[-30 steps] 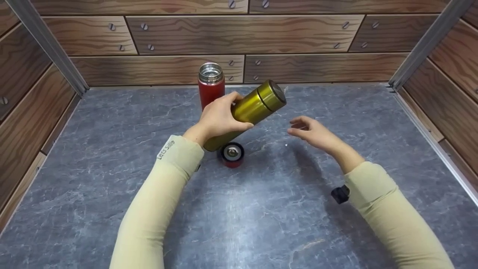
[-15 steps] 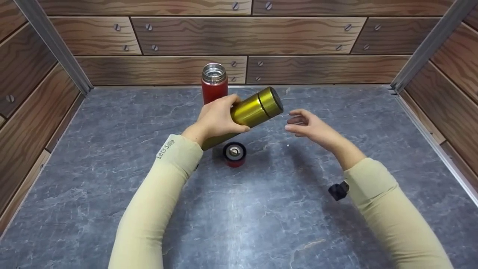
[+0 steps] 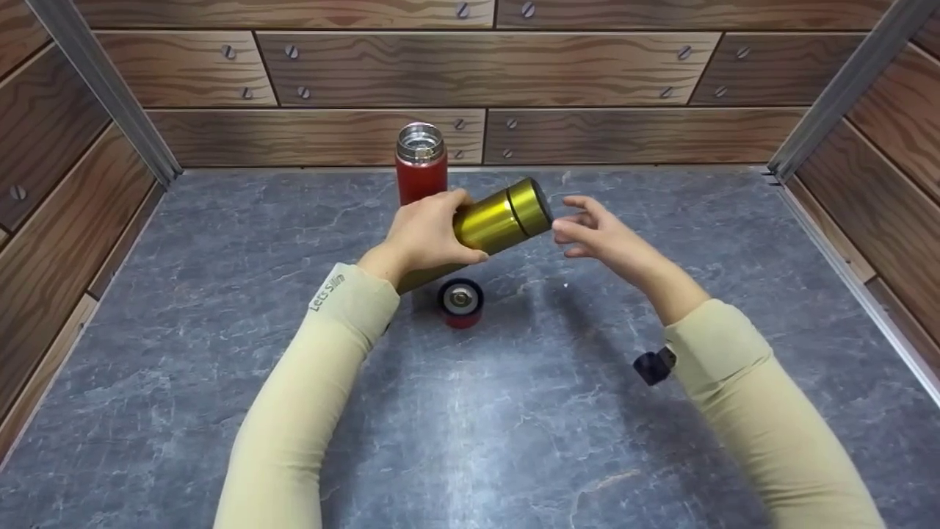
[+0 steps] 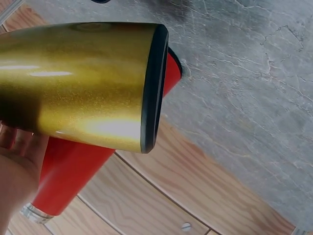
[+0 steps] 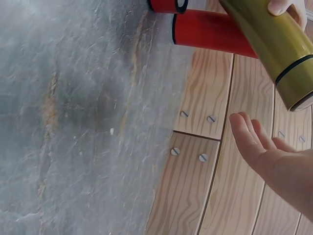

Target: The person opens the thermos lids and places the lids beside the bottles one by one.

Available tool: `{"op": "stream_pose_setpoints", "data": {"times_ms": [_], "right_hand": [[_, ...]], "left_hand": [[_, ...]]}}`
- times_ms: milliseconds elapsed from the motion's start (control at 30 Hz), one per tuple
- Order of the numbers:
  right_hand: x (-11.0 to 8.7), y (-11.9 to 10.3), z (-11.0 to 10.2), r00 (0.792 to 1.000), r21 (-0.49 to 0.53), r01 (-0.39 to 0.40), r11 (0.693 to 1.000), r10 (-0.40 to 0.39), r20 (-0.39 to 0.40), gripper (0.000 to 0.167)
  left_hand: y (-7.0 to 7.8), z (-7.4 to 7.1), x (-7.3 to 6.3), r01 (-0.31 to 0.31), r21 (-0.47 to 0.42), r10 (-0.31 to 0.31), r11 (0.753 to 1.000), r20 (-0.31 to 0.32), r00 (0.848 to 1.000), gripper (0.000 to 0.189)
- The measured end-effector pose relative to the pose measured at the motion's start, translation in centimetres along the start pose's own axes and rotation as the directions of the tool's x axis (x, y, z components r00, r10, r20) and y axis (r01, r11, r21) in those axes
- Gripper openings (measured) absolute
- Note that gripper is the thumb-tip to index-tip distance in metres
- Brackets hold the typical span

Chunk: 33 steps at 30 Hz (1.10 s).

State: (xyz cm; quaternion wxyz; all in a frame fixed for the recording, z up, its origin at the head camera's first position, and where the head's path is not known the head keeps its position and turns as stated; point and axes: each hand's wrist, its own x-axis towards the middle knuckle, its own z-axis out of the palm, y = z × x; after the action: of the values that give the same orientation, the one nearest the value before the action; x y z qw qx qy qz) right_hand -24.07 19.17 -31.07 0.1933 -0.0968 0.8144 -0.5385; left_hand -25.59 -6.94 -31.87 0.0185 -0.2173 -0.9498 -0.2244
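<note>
My left hand (image 3: 429,234) grips a gold thermos flask (image 3: 490,224) around its body and holds it tilted above the table, capped end up and to the right. The flask's black-rimmed base (image 4: 155,88) shows in the left wrist view. My right hand (image 3: 609,239) is beside the capped end, fingers parted and loosely bent, holding nothing. In the right wrist view a gap shows between its fingertips (image 5: 237,117) and the cap (image 5: 297,83). Behind the left hand a red thermos flask (image 3: 421,176) stands upright without its lid, its steel mouth (image 3: 420,143) bare.
A red lid (image 3: 461,305) lies on the table below the gold flask, its inner side up. The grey marbled table (image 3: 470,426) is bounded by wood-patterned walls (image 3: 485,70) at the back and both sides.
My right hand has moved left and slightly up, closer to the flask's cap. The gold flask has tipped lower, its capped end shifting down and slightly left.
</note>
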Motion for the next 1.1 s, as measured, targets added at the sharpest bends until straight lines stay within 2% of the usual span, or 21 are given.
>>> {"op": "stream_pose_setpoints", "data": {"times_ms": [400,667,800,933,1100], "right_hand": [[1.1,-1.8,1.2,0.998,0.021,-0.022,1.0,0.024,-0.062,0.066],[1.4,-2.5,1.5,0.993,-0.049,-0.074,0.996,0.069,-0.1,0.063],[1.4,-2.7,1.5,0.991,-0.041,-0.083,0.996,0.078,-0.109,0.061],[1.3,-2.7,1.4,0.991,-0.034,-0.062,0.997,0.058,-0.122,0.059],[1.1,-2.6,1.5,0.99,-0.055,-0.001,0.998,-0.007,-0.138,0.051]], "left_hand": [[0.2,0.2,0.1,-0.029,0.053,0.028,0.998,0.003,1.0,0.063],[0.4,0.3,0.2,-0.061,0.094,0.059,0.994,0.021,0.998,0.062],[0.5,0.3,0.1,-0.073,0.101,0.069,0.992,0.036,0.997,0.061],[0.6,0.2,0.0,-0.095,0.096,0.091,0.991,0.049,0.995,0.061],[0.8,-0.3,0.1,-0.113,0.111,0.106,0.987,0.067,0.992,0.063]]}}
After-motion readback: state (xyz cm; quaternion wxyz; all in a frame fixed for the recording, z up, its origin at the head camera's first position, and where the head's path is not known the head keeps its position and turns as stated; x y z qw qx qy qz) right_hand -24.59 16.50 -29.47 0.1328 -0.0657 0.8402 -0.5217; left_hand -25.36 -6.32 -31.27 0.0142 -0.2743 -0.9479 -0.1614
